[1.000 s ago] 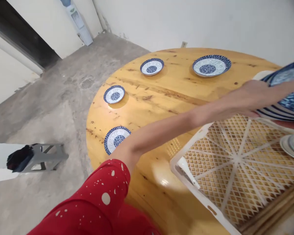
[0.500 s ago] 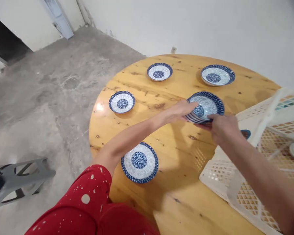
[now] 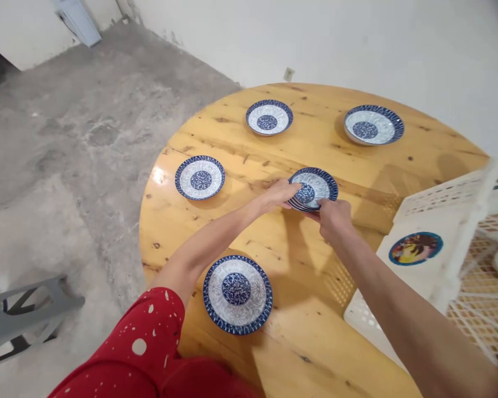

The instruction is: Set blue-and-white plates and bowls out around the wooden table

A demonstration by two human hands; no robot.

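A stack of blue-and-white plates (image 3: 315, 185) is held between both hands over the middle of the table, slightly tilted. My left hand (image 3: 283, 193) grips its left side, thumb on the top plate's face and fingers beneath. On the right edge, my right hand (image 3: 334, 216) is closed the same way. Single plates of the same pattern lie apart around it: a near plate (image 3: 237, 296), a left plate (image 3: 200, 177), a back plate (image 3: 269, 117) and a back-right plate (image 3: 374, 125).
The round wooden table (image 3: 307, 354) bears it all. A white plastic basket (image 3: 419, 207) with an oval picture label stands at its right, with dishes partly visible inside. A grey stool (image 3: 33, 309) stands on the concrete floor at left; a white wall rises behind.
Both hands have carried the plate stack left and a little nearer, towards the table's middle. My view has shifted slightly, and more of the basket's label shows now.
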